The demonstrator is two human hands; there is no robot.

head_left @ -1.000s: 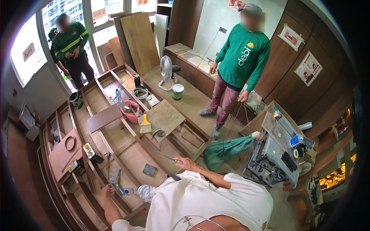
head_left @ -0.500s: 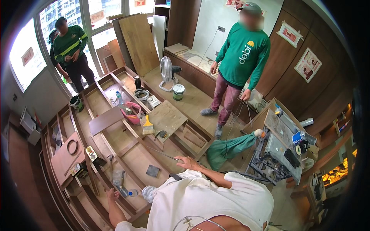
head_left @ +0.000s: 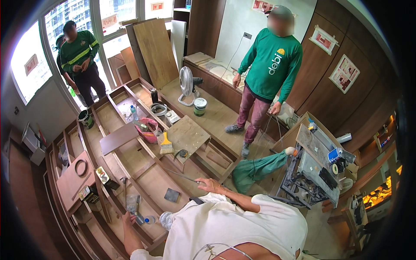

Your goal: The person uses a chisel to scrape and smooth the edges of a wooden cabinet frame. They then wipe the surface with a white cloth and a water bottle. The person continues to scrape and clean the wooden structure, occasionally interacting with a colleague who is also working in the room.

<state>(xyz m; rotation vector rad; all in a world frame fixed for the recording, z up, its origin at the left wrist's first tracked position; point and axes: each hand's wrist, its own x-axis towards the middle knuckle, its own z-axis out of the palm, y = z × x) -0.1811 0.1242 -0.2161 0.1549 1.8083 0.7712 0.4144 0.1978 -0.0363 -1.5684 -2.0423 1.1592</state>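
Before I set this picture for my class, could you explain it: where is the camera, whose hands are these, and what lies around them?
There is no machine here. One wide-angle camera sits on a person's head and looks down, so straight edges bend. That person, in a white shirt, leans over a big wooden cabinet frame lying flat on the floor. Their right hand appears to hold a thin metal rod. Their left hand rests on the frame, next to a clear plastic bottle. A dark square pad and a paintbrush lie on the frame. Two other people stand nearby.
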